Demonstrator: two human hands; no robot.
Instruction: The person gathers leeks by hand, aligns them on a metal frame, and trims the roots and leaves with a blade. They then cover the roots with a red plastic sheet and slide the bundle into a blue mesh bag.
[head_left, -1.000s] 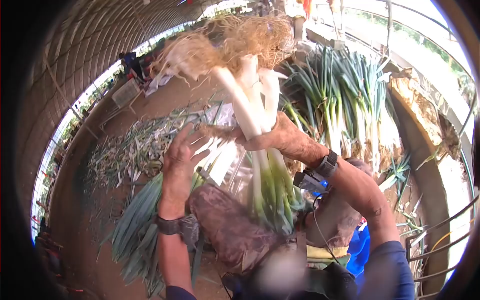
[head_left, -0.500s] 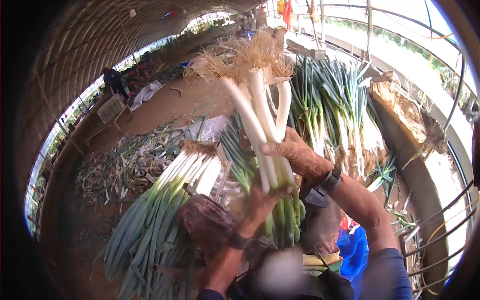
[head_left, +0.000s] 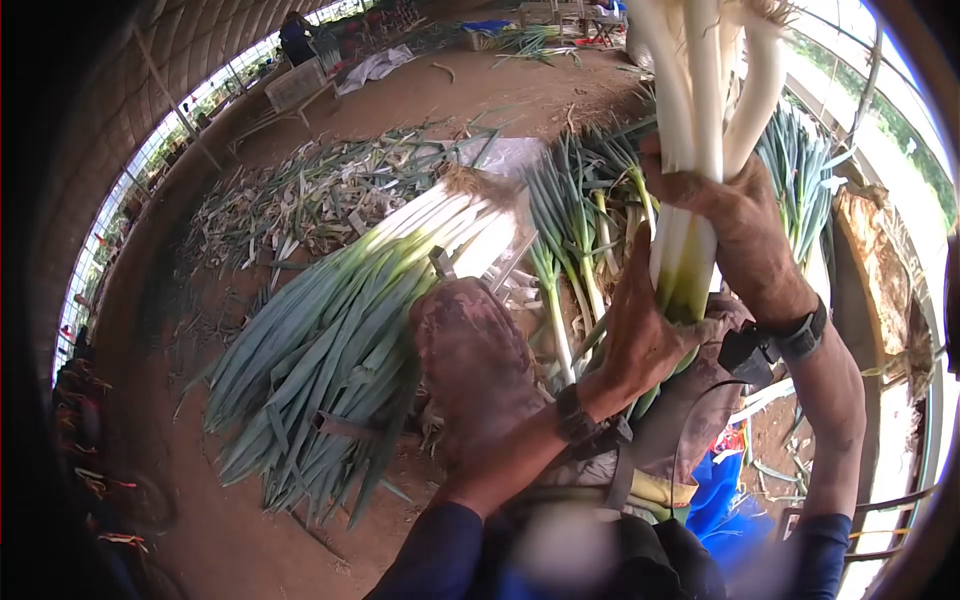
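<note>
A few thick leeks (head_left: 708, 110) stand upright in front of me, white stalks above and green below. My left hand (head_left: 645, 335) is wrapped round their lower part, where white turns to green. Higher up, my right hand (head_left: 735, 215) grips the white stalks, its thumb and fingers round them. Left of my hands, a large pile of leeks (head_left: 340, 310) lies with roots toward the upper right and green leaves toward the lower left. Loose leeks (head_left: 570, 240) lie just beyond my left hand.
Leaf scraps (head_left: 300, 200) cover the ground at the back left. More leeks (head_left: 800, 170) lean at the right, near a torn brown sack (head_left: 872, 270). A person (head_left: 296, 38) is far off by a small bench (head_left: 297, 87). Blue plastic (head_left: 715, 490) lies below my right wrist.
The held leeks and both hands have shifted right and up in view, and the leeks look closer. The pile at the left also appears further right and higher as the view has turned.
</note>
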